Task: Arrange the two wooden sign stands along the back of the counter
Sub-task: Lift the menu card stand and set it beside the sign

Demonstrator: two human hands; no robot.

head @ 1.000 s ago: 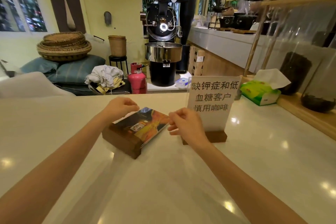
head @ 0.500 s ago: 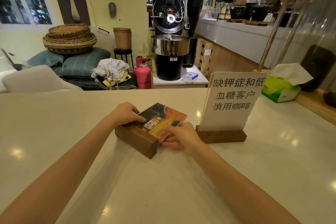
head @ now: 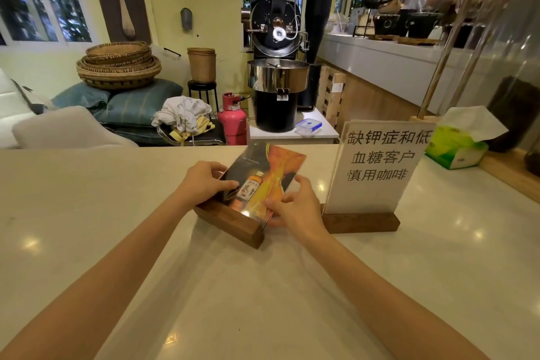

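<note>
Two wooden sign stands sit on the pale counter (head: 117, 213), near its far edge. The picture sign stand (head: 233, 221) has a dark wooden base set at an angle to the counter edge; its glossy panel (head: 264, 177), printed with a bottle on an orange and black ground, leans back away from the viewer. The left hand (head: 204, 183) grips the panel's left edge, fingers curled over it, thumb on the printed face. The right hand (head: 295, 207) closes on the panel's lower right corner, thumb in front, fingers behind. The text sign stand (head: 377, 175) stands upright just beside the right hand, its white panel facing the viewer, unheld. A green tissue box (head: 455, 146) lies further right, apart from both stands
</note>
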